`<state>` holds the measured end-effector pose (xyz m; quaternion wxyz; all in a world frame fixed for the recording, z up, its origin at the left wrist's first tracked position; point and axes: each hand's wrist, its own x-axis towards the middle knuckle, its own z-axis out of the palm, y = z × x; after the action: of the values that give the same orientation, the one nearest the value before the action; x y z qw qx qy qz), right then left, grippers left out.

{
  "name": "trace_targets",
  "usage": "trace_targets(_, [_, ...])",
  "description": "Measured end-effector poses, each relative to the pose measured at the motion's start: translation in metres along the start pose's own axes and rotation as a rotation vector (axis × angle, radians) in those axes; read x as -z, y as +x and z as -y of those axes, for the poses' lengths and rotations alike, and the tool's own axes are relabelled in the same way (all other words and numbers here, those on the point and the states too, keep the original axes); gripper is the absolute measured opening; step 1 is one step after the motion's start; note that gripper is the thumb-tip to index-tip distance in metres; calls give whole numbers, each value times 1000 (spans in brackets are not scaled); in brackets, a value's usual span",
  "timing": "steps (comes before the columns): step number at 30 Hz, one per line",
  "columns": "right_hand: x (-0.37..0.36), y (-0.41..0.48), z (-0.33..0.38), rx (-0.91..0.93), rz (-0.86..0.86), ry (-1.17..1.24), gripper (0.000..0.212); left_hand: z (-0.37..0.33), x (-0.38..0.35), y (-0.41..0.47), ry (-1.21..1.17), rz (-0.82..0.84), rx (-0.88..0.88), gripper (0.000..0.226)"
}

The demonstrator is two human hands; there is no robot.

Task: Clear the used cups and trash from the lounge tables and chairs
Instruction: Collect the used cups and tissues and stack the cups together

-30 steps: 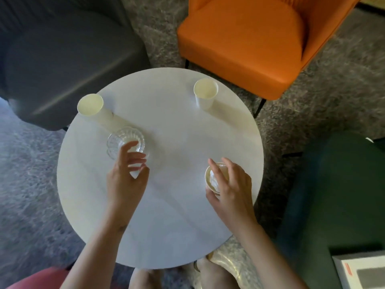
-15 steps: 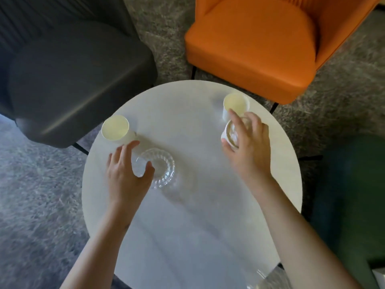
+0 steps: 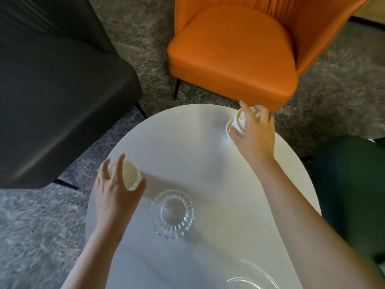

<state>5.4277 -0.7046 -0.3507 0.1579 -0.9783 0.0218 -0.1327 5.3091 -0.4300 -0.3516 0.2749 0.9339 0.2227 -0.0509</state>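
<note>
While clamping stacked cups (image 3: 239,120) at far tabletop (image 3: 208,155) edge with right grip (image 3: 256,135), left grip (image 3: 116,191) apart over cup (image 3: 130,174) at left edge, hold light, likely crushable paper gently near stiff rim.

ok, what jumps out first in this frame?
The orange chair at the top, bright against the grey carpet. Below it, on the round white table, the right hand grips a paper cup at the far edge, while the left hand spreads over a second cup beside a ribbed glass dish.
</note>
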Motion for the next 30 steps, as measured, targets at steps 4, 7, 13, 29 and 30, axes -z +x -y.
trace_targets(4, [-18,-7,-6,-51,164,-74,59,-2,-11,8,-61,-3,-86,69])
trace_targets(7, [-27,-14,-7,-89,183,-63,61,-14,-24,12,-138,46,-179,75])
trace_targets(13, [-16,-24,18,-68,195,109,63,-53,-56,19,-206,161,-350,87])
trace_targets(29, [-15,-81,72,173,349,60,72,-68,-78,11,-392,272,-399,74])
trace_targets(30, [-18,-83,72,164,343,58,71,-67,-78,10,-395,266,-398,74])
